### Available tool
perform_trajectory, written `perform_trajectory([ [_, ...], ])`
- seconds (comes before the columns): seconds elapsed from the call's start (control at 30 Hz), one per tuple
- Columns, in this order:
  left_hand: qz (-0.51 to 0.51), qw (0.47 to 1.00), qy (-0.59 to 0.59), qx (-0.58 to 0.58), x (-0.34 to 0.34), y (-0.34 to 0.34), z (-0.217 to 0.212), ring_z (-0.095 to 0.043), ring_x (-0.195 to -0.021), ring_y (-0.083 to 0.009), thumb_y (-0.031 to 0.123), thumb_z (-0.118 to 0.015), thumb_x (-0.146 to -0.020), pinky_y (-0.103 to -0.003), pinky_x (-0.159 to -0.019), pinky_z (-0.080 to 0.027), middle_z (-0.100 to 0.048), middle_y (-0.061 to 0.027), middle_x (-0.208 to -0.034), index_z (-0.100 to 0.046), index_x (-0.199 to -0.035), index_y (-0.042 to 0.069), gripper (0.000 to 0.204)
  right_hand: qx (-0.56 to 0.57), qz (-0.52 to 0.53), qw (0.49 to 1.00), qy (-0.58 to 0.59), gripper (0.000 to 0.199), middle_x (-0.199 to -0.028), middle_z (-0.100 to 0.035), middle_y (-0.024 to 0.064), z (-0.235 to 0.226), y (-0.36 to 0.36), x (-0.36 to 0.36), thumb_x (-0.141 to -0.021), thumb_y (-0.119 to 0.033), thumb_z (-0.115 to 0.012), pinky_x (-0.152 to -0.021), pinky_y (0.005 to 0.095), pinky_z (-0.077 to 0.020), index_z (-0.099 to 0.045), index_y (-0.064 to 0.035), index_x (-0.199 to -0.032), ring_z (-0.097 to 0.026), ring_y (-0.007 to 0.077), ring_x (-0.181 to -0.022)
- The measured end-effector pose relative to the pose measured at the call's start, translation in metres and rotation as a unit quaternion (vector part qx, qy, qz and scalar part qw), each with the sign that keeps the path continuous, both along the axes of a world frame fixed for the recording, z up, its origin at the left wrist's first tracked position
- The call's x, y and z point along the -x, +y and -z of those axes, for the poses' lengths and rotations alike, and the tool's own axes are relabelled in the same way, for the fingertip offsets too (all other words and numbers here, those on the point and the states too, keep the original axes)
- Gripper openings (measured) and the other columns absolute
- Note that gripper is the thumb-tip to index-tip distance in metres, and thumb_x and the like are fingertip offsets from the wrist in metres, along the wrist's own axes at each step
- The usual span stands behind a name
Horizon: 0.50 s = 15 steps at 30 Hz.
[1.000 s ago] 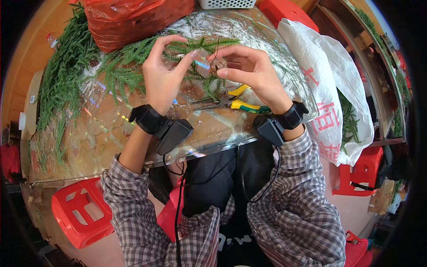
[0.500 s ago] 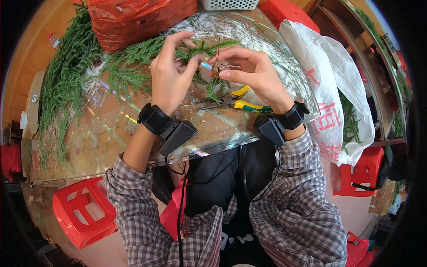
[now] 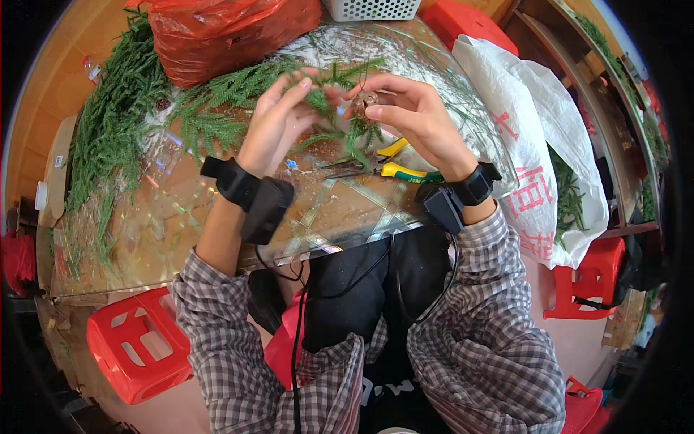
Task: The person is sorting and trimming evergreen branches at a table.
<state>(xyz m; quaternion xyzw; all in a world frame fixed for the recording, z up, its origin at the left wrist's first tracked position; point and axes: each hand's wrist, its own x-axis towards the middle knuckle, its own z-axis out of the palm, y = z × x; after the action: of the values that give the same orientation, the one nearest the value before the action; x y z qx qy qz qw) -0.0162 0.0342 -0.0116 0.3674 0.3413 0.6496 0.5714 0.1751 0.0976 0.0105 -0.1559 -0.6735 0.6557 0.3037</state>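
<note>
Between the thumb and fingers of my right hand is a small brown pine cone, with a thin dark wire rising from it. A green needle sprig shows just below and behind the cone. My left hand is close by on the left, its thumb apart from the fingers and its fingertips blurred; I see nothing held in it. Pliers with yellow and green handles lie on the glass-topped table, under my right hand.
Heaps of green branches cover the table's left side. Behind them is a red plastic bag, beside a white perforated basket. A white woven sack leans at the right. Red stools stand below the table edge.
My left hand has turned and drawn its thumb back from the pine cone. The right hand, still holding the cone, has shifted very slightly to the right.
</note>
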Motion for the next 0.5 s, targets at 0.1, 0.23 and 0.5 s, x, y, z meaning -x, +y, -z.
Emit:
perform_trajectory([
  [0.1,0.068,0.996,-0.041,0.032,0.008,-0.002,0.004,-0.056,-0.08,-0.0125,0.02,-0.05,-0.088,-0.026,-0.068,-0.046,-0.057,-0.0055,-0.088,-0.051,-0.1,0.004,0.02,0.046,-0.004,0.998,0.035,0.024,-0.104,-0.057,0.0087,0.004,0.003,-0.001,-0.079,-0.005,-0.056,-0.084,0.0262,-0.0417,-0.055,0.0018,-0.102,-0.054,0.0144,-0.095],
  [0.23,0.09,0.995,-0.02,0.034,0.01,-0.004,0.003,-0.057,-0.082,-0.0139,0.022,-0.049,-0.088,-0.027,-0.069,-0.046,-0.058,-0.0066,-0.088,-0.053,-0.094,0.003,0.02,0.073,0.001,0.997,0.038,0.024,-0.104,-0.057,0.0092,0.003,0.004,0.002,-0.08,-0.006,-0.054,-0.083,0.0263,-0.0415,-0.054,0.0018,-0.102,-0.054,0.0145,-0.093],
  [0.5,0.004,0.995,0.097,0.024,0.006,-0.01,-0.008,-0.058,-0.082,-0.0132,0.022,-0.049,-0.089,-0.026,-0.069,-0.046,-0.06,-0.0083,-0.089,-0.053,-0.093,0.002,0.021,-0.159,0.173,0.972,0.015,0.029,-0.098,-0.056,0.0074,0.003,0.006,0.003,-0.08,-0.004,-0.054,-0.08,0.0247,-0.0412,-0.05,0.0007,-0.108,-0.054,0.0126,-0.089],
])
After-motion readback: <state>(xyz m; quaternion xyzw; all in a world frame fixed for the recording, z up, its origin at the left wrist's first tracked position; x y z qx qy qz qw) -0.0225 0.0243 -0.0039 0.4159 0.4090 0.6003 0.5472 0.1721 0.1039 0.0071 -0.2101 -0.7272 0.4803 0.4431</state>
